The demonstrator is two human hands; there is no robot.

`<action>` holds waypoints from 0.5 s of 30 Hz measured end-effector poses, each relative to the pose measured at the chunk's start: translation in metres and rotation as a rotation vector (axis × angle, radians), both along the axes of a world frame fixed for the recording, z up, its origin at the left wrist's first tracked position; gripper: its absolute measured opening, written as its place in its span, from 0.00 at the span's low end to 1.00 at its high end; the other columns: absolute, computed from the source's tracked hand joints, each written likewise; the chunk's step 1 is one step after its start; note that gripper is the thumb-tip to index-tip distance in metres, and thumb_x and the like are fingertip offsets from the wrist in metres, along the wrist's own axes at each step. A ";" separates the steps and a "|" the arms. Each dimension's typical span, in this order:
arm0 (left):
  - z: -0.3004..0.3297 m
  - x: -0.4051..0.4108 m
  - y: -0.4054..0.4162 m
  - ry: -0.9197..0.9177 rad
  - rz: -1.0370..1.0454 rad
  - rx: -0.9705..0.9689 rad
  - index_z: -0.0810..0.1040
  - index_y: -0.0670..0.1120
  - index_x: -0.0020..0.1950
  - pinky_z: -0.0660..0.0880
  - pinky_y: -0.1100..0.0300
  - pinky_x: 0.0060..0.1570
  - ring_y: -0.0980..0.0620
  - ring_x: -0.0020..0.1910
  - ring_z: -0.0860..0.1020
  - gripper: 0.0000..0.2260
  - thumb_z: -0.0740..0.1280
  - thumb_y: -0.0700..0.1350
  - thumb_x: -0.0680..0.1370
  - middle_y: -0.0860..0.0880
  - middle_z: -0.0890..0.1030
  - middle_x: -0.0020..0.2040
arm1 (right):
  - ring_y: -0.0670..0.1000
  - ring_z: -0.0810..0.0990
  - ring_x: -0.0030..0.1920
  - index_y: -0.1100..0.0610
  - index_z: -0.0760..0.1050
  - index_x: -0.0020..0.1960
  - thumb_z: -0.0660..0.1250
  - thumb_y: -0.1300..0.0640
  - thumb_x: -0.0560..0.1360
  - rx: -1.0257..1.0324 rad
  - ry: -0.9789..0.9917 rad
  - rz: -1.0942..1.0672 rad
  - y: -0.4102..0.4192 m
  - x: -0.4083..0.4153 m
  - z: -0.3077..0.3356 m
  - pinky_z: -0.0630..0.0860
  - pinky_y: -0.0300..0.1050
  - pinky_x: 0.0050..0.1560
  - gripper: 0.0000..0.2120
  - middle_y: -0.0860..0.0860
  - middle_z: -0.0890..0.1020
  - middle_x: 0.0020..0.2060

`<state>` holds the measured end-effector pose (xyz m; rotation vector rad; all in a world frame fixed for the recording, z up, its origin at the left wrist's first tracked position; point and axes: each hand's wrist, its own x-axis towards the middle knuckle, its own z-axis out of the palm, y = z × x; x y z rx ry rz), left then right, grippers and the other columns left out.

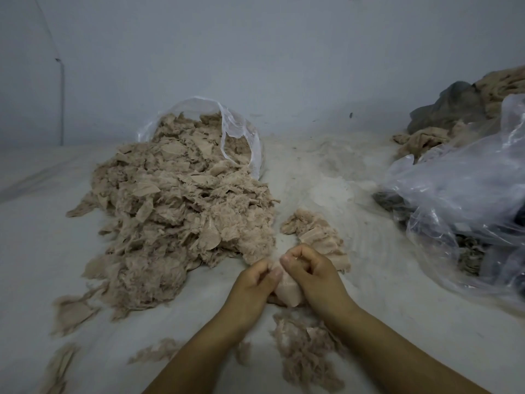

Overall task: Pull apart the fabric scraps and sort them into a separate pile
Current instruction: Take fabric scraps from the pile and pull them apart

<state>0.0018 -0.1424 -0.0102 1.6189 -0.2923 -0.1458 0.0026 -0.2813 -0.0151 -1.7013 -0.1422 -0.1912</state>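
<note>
A big heap of beige fabric scraps and fluff (173, 211) spills from a clear plastic bag (241, 132) onto the white surface at the left. A small pile of scraps (318, 231) lies just beyond my hands. Both hands meet near the centre bottom, pinching one pale pink scrap (287, 291) between them. My left hand (252, 285) grips its left side and my right hand (309, 274) grips its right side. Loose fluff (306, 354) lies under my forearms.
At the right, a crumpled clear plastic bag (466, 200) holds dark and beige fabric, with more cloth (454, 109) piled behind it. Stray scraps (74, 311) dot the white sheet at the lower left. A grey wall rises at the back.
</note>
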 end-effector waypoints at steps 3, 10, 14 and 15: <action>0.001 0.002 -0.002 0.006 0.084 -0.056 0.74 0.39 0.44 0.73 0.62 0.30 0.54 0.30 0.75 0.09 0.59 0.40 0.81 0.45 0.77 0.33 | 0.45 0.70 0.25 0.57 0.72 0.36 0.66 0.57 0.77 0.097 0.021 -0.013 0.000 0.002 0.001 0.68 0.37 0.27 0.12 0.48 0.74 0.23; -0.004 0.008 -0.008 -0.079 0.221 0.028 0.79 0.43 0.47 0.77 0.61 0.44 0.49 0.43 0.81 0.11 0.57 0.36 0.81 0.45 0.83 0.42 | 0.46 0.69 0.21 0.55 0.74 0.32 0.72 0.55 0.72 0.344 0.085 -0.068 0.002 0.003 0.003 0.67 0.37 0.21 0.12 0.51 0.75 0.22; -0.008 0.010 0.004 -0.301 0.379 0.300 0.75 0.45 0.46 0.68 0.65 0.35 0.53 0.36 0.74 0.09 0.57 0.38 0.81 0.44 0.78 0.38 | 0.47 0.68 0.22 0.56 0.73 0.34 0.69 0.48 0.73 0.398 0.116 -0.150 -0.003 0.006 0.006 0.66 0.38 0.22 0.14 0.50 0.73 0.22; -0.009 0.010 0.009 -0.383 0.394 0.346 0.74 0.46 0.44 0.67 0.62 0.32 0.52 0.33 0.73 0.08 0.58 0.40 0.81 0.44 0.77 0.35 | 0.47 0.69 0.23 0.57 0.74 0.37 0.67 0.43 0.72 0.374 0.128 -0.143 -0.005 0.006 0.007 0.66 0.38 0.23 0.17 0.50 0.74 0.23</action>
